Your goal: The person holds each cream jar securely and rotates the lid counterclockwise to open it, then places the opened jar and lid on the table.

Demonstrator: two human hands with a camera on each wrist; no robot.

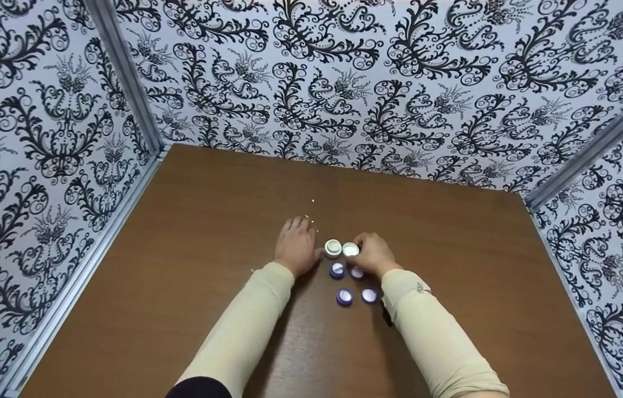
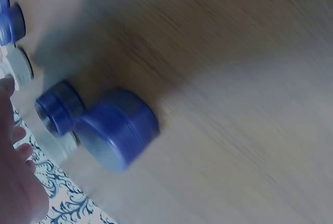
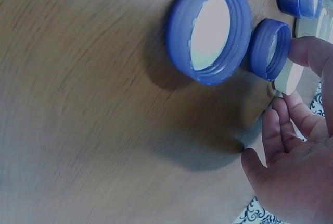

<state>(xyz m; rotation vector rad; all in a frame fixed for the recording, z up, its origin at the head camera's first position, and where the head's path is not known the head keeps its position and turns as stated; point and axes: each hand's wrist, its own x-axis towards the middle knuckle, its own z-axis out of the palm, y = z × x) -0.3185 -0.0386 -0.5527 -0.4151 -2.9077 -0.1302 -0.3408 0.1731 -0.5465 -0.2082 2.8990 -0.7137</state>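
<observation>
My left hand (image 1: 296, 246) lies on the table with its fingers spread forward, its thumb right beside a small open white jar (image 1: 333, 248). In the left wrist view this hand (image 2: 23, 187) shows at the lower left, near two blue jars (image 2: 119, 130). My right hand (image 1: 373, 254) pinches a round white lid (image 1: 350, 250) by its edge, just right of the white jar. Thumb and fingertips are on either side of the lid (image 3: 292, 75) in the right wrist view. There, a blue lid (image 3: 269, 51) sits close to the thumb.
Nearer the body stand blue jars (image 1: 344, 297), paired with upturned blue lids (image 1: 369, 296) on their right. Small white bits (image 1: 313, 200) lie beyond the left fingertips. Patterned walls (image 1: 333, 88) enclose the brown table (image 1: 178, 232) at the back and sides.
</observation>
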